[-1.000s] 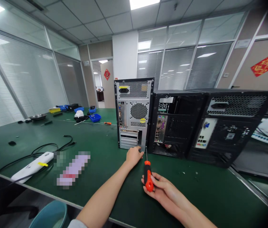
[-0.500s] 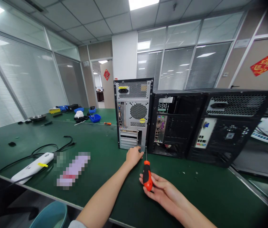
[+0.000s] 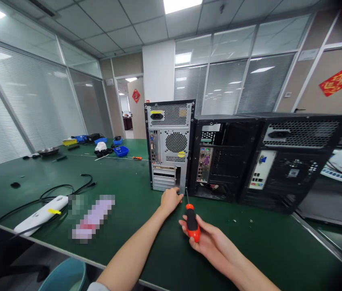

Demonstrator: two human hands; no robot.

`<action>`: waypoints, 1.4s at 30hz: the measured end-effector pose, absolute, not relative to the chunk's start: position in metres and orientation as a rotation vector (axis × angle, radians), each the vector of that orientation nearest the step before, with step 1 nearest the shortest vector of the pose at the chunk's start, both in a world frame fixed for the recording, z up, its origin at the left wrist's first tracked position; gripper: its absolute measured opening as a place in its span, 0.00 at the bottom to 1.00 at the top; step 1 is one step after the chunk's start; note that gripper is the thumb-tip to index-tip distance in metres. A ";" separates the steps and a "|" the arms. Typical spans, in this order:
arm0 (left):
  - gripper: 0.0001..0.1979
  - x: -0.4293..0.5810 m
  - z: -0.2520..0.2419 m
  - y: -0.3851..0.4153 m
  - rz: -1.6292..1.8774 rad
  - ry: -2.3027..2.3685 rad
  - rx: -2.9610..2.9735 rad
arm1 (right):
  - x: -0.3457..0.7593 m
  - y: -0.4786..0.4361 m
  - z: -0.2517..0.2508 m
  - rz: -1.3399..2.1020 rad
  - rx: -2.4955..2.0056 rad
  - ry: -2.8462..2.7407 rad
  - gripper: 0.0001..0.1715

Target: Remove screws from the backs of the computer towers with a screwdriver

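Fingers of the right hand (image 3: 210,239) clasp an orange-and-black-handled screwdriver (image 3: 192,225) at the silver metal computer tower (image 3: 171,145); the left hand (image 3: 170,200) touches it, hold unclear; screwing seems unfinished.

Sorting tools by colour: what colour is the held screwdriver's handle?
The screwdriver handle is orange with black grip; head view shows it.

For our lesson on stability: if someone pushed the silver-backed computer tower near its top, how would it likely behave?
The silver-backed tower stands tall and narrow, so a sideways shove up high could tip it; the black case close beside it might block a fall that way. Metal panels suggest it is stiff and fairly heavy.
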State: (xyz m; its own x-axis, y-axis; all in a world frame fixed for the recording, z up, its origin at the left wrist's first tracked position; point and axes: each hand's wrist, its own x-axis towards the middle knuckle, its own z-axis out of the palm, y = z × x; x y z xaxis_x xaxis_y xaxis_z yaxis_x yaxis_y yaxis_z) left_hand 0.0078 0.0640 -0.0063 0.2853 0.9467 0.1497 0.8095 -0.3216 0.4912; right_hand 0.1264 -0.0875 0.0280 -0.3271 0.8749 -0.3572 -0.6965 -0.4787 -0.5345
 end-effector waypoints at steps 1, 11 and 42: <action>0.17 0.008 -0.006 0.064 0.593 1.597 2.238 | 0.126 -0.087 0.027 1.935 -0.756 -0.377 0.14; 0.17 0.007 -0.003 0.061 0.570 1.607 2.232 | 0.123 -0.089 0.024 1.887 -0.790 -0.454 0.16; 0.17 0.008 -0.005 0.062 0.603 1.608 2.224 | 0.123 -0.089 0.018 1.774 -0.818 -0.407 0.07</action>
State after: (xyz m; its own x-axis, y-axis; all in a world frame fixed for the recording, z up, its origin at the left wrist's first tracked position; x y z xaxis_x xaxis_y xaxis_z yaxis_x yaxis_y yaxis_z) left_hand 0.0077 0.0616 -0.0048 0.2733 0.9511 0.1441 0.8115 -0.3084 0.4964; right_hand 0.1226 -0.0888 0.0176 -0.1749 0.9281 -0.3287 -0.6919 -0.3534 -0.6297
